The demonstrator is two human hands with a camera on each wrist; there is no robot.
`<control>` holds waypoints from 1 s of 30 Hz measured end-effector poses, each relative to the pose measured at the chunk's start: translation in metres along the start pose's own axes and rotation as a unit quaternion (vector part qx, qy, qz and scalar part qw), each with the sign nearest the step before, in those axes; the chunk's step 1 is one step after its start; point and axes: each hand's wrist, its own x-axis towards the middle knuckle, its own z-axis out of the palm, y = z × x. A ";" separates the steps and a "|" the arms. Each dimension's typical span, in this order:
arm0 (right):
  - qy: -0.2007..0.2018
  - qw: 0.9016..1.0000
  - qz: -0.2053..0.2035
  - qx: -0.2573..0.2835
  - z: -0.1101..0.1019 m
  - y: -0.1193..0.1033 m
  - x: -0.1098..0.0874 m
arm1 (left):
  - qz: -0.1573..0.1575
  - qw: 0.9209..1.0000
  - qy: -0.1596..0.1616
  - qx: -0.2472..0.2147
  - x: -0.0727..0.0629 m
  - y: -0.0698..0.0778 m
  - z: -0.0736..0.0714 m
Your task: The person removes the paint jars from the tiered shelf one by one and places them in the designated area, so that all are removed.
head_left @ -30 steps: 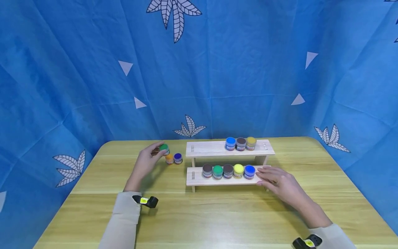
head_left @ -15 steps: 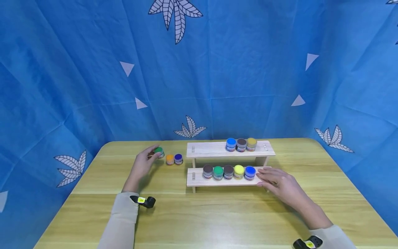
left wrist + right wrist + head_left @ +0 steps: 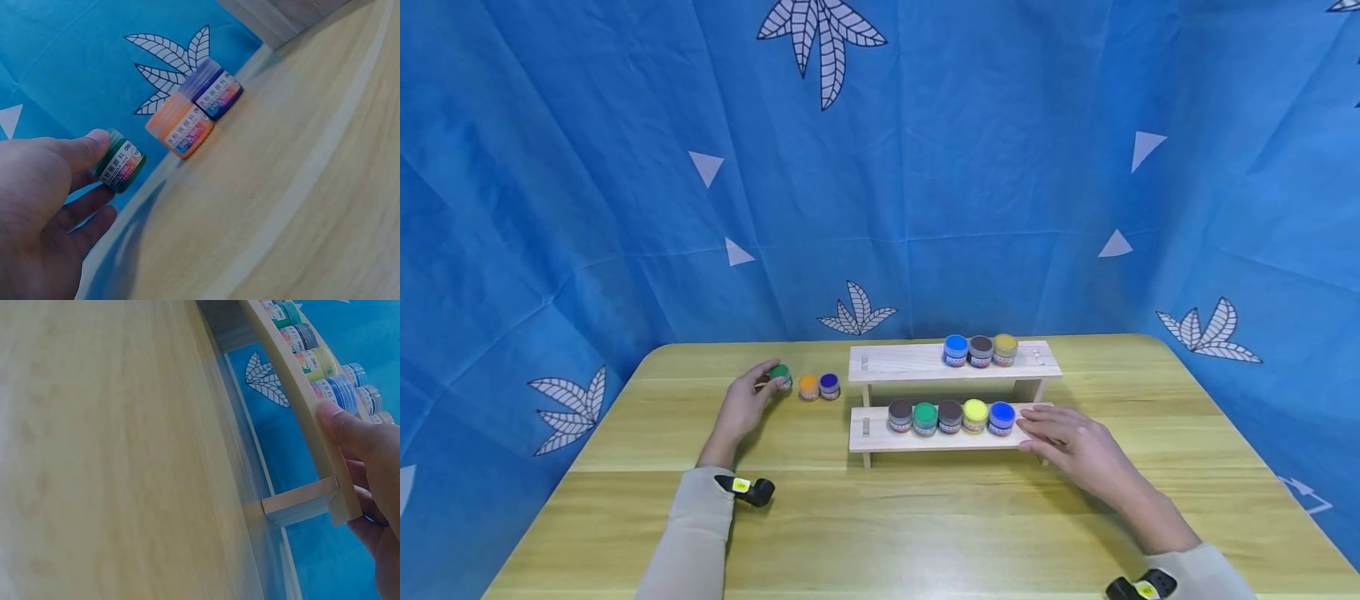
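Paint jar [image 3: 781, 377], green and roughly upright, is being pinched by the nearer left hand [image 3: 745, 407], left of the wooden rack [image 3: 898, 364] beyond the orange jar [image 3: 808, 387]; the right hand [image 3: 1078, 448] is half-curling at the rack's right end, any grip unclear.

A big blue cloth [image 3: 985, 183] hangs behind the bench [image 3: 895, 533] and comes round both its sides, creased top to bottom and along a line across the middle; pale leaves with dark outlines are printed on it, a large cluster [image 3: 831, 58] up high with tips pointing down, a small cluster [image 3: 858, 310] just above the back edge, a left cluster [image 3: 571, 408] and a right cluster [image 3: 1213, 333]; 4 white triangles [image 3: 706, 167] sit among them, 2 to each side; the bench is yellowish wood, streaky in the grain, with rounded back corners and a soft shine near the front.
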 end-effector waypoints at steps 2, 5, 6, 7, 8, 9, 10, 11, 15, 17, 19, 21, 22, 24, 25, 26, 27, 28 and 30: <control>0.001 1.000 -0.001 -0.001 0.000 0.000 0.000 | 0.005 1.000 -0.002 0.001 0.000 -0.001 0.001; 0.003 1.000 -0.002 -0.001 0.001 0.000 0.000 | 0.007 1.000 -0.003 0.003 0.001 -0.003 0.004; 0.003 1.000 -0.002 -0.001 0.001 0.000 0.000 | 0.008 1.000 -0.003 0.005 0.001 -0.003 0.004; 0.003 1.000 -0.003 -0.001 0.001 0.000 0.000 | 0.008 1.000 -0.004 0.006 0.001 -0.003 0.005; 0.003 1.000 -0.002 -0.001 0.001 0.000 0.001 | 0.010 1.000 -0.006 0.009 0.001 -0.004 0.005; 0.004 1.000 -0.003 -0.001 0.001 0.000 0.001 | 0.012 1.000 -0.008 0.014 0.001 -0.004 0.005; 0.004 1.000 -0.003 -0.001 0.000 -0.001 0.001 | 0.013 1.000 -0.009 0.017 0.001 -0.004 0.006; 0.005 1.000 -0.003 -0.001 0.000 -0.001 0.001 | 0.013 1.000 -0.010 0.019 0.001 -0.004 0.006; 0.007 1.000 -0.006 -0.004 0.000 0.000 0.001 | 0.012 0.999 -0.018 0.024 0.001 -0.005 0.006; 0.008 1.000 -0.008 -0.004 0.000 0.001 0.001 | 0.009 0.999 -0.024 0.024 0.001 -0.005 0.007; 0.008 1.000 -0.009 -0.005 0.000 0.001 0.001 | 0.008 0.999 -0.031 0.026 0.000 -0.006 0.007; 0.008 1.000 -0.011 -0.003 0.000 0.002 0.001 | 0.008 0.999 -0.037 0.030 0.000 -0.006 0.007; 0.008 1.000 -0.011 -0.003 0.000 0.002 0.001 | 0.009 0.999 -0.039 0.031 -0.001 -0.006 0.007; 0.008 1.000 -0.012 -0.002 0.000 0.002 0.001 | 0.009 0.998 -0.046 0.032 -0.002 -0.006 0.006; 0.008 1.000 -0.012 -0.001 0.000 0.002 0.000 | 0.008 0.998 -0.048 0.031 -0.002 -0.007 0.005; 0.008 1.000 -0.011 0.000 0.000 0.002 0.000 | 0.008 0.998 -0.049 0.029 -0.002 -0.007 0.005; 0.008 1.000 -0.011 0.000 0.000 0.002 0.000 | 0.006 0.998 -0.051 0.026 -0.002 -0.008 0.005; 0.007 1.000 -0.010 0.000 0.001 0.002 0.000 | 0.004 0.998 -0.053 0.020 -0.003 -0.008 0.004; 0.006 1.000 -0.008 0.000 0.001 0.002 0.000 | 0.000 0.998 -0.054 0.011 -0.003 -0.009 0.003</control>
